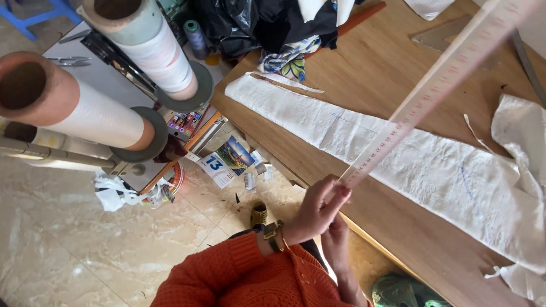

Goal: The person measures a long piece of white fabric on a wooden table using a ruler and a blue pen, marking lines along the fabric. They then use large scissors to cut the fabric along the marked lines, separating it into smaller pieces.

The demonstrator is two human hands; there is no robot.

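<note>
My left hand (pixel 318 207), with a watch on the wrist and an orange sleeve behind it, is closed on the near end of a long pale ruler (pixel 438 85) with red markings. The ruler rises slanting to the upper right above a long white fabric strip (pixel 352 133) that lies on the wooden table (pixel 392 57). Faint blue pen marks show on the strip. My right hand (pixel 336 241) sits just under the left hand, touching it; its fingers are partly hidden and I cannot tell whether it holds anything.
Two large white thread cones (pixel 102 116) on grey discs stand at the left, near a small spool (pixel 196 37). Black plastic and patterned cloth (pixel 290 59) lie at the table's far end, with more white fabric (pixel 520 131) at the right. Paper scraps (pixel 224 162) litter the marble floor.
</note>
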